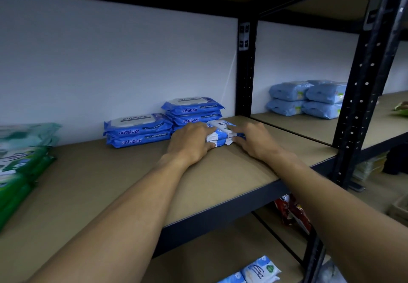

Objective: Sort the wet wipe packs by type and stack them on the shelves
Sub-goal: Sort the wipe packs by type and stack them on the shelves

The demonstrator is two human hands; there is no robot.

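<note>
My left hand (pixel 189 142) and right hand (pixel 254 139) rest on the shelf (pixel 220 172); my fingers (pixel 204 129) curl round either end of two stacked white-and-blue wipe packs (pixel 220 131), grasping them between both hands. Close behind stand the blue antabax stacks (pixel 192 110); farther right, pale blue packs (pixel 304 99).

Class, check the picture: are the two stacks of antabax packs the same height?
No, the right antabax stack rises above the left antabax stack of two packs.

Antabax packs (pixel 138 128) stacked at shelf (pixel 88 183) back, smaller packs (pixel 220 133) just before them
</note>
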